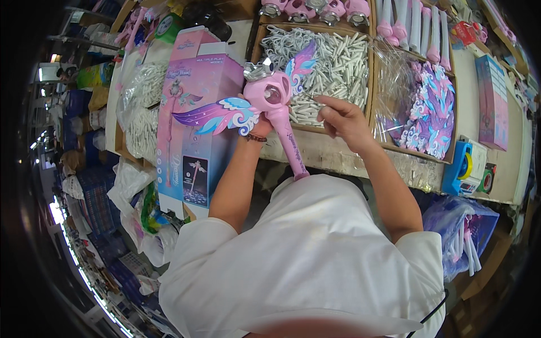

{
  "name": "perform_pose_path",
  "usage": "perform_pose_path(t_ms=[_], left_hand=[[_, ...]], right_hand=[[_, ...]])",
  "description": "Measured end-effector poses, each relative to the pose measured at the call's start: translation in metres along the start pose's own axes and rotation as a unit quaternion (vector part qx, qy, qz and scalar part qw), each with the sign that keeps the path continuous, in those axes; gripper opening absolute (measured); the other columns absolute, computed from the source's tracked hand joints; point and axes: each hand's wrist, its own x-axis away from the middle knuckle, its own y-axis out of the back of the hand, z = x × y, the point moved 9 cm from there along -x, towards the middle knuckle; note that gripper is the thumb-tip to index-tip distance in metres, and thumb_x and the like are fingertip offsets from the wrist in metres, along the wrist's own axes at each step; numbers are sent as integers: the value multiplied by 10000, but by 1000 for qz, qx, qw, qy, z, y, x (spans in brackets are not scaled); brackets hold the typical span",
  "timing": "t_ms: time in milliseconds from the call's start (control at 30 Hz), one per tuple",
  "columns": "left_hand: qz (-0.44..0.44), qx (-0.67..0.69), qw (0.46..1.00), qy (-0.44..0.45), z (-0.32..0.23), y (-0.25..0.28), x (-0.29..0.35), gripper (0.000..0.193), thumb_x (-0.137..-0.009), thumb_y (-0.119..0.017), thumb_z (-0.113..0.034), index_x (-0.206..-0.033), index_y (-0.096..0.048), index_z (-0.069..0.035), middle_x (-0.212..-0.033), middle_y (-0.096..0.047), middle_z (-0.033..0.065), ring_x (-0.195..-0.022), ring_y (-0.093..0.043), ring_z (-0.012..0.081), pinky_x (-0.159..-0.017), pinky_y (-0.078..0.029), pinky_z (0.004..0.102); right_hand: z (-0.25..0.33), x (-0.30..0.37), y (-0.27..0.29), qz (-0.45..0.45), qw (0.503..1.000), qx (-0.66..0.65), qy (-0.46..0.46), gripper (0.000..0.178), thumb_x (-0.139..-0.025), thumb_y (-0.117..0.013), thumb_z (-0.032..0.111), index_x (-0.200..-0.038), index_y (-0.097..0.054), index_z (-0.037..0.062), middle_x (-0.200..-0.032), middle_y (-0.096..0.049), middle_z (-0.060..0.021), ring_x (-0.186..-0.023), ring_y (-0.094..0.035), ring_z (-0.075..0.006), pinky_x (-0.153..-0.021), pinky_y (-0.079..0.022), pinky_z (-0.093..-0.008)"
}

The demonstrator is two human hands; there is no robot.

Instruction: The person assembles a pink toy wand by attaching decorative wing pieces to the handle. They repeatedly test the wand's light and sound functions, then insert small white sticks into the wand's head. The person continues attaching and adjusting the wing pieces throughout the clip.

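Note:
My left hand is closed round the neck of a pink toy wand, mostly hidden behind its head. The wand has a silver crown-like top, a round opening in the head and a purple-blue wing on each side. Its handle slants down toward my white shirt. To the right of the wand, my right hand hovers with the index finger stretched out and the thumb apart; I see nothing in it. Beneath lies a cardboard tray of grey cords and small white sticks.
A pink-blue printed box stands left of the wand, beside bagged white cords. At right are a tray of wing pieces, pink-and-white handles, a blue tape dispenser and another printed box. Pink wand heads sit at the back.

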Motion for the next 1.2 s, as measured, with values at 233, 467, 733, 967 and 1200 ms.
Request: perform_pose_path(t_ms=[233, 467, 733, 967, 1200], left_hand=[[34, -23, 999, 18, 3, 2, 5, 974, -680, -439, -821, -1283, -438, -56, -1160, -565, 180, -954, -588, 363, -809, -500, 504], [-22, -30, 999, -9, 1, 9, 11, 959, -667, -467, -817, -1258, -462, -62, -1138, -567, 163, -936, -574, 353, -784, -487, 495], [-20, -17, 1000, -15, 5, 24, 11, 957, -640, -497, -819, -1244, -482, -76, -1142, -571, 156, -921, -577, 329, -772, -489, 474], [28, 59, 998, -10, 9, 9, 10, 981, -583, -545, -826, -1209, -509, -72, -1085, -603, 155, -870, -601, 322, -732, -507, 462], [27, 9, 1000, 1, 12, 22, 6, 920, -623, -555, -790, -1178, -520, -56, -1037, -613, 149, -854, -600, 306, -729, -513, 442]], right_hand=[[-9, -6, -27, -32, 960, 261, 96, 281, -904, -572, 121, -1150, -581, -16, -871, -645, -76, -794, -595, -138, -712, -473, -279], [-8, -1, -34, -37, 961, 271, 46, 255, -896, -586, 166, -1066, -632, -18, -877, -662, -97, -800, -597, -148, -714, -471, -285], [-14, -1, -34, -58, 961, 257, 89, 283, -900, -568, 198, -1050, -623, -35, -941, -664, -128, -851, -596, -171, -772, -466, -306], [-12, 2, -39, -76, 963, 228, 124, 281, -877, -564, 223, -1012, -648, -9, -864, -666, -171, -732, -617, -232, -700, -477, -331], [-10, 8, -42, -72, 965, 214, 132, 281, -886, -569, 228, -1024, -637, -8, -874, -664, -147, -756, -611, -214, -718, -474, -326]])
